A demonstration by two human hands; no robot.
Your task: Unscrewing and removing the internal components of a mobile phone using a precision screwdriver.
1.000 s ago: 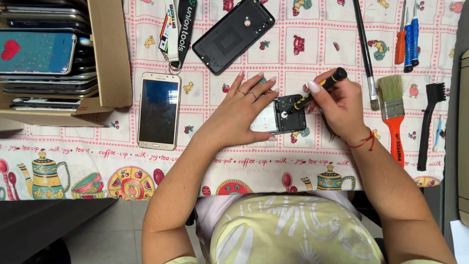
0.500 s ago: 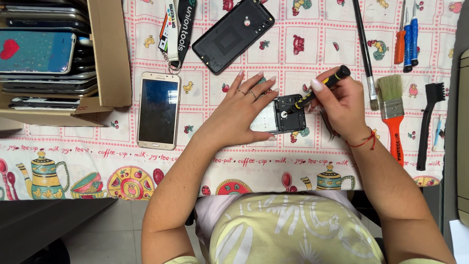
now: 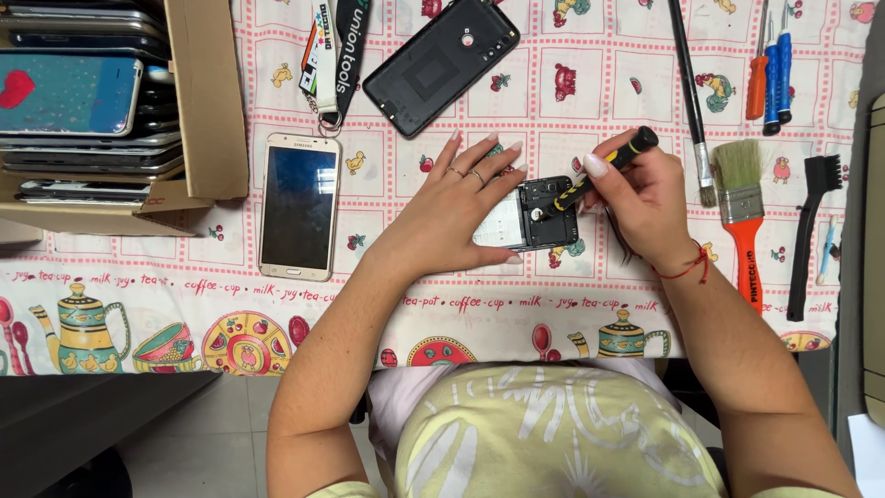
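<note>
left hand [image 3: 461, 205] flat, fingers spread, pressing the opened black phone body [image 3: 535, 214] onto the table | right hand [image 3: 636, 198] clamped on black-handled yellow screwdriver [image 3: 599, 172], tip on the phone body | gold-edged white smartphone [image 3: 298, 206] lies left of the phone body

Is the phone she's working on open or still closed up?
Open. The phone under the left hand shows bare insides, the right hand holds a screwdriver to it, and a black back cover lies apart.

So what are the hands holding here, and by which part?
The right hand grips a screwdriver by its black handle, tip on the opened phone. The left hand lies flat on that phone's left end, pinning it.
</note>
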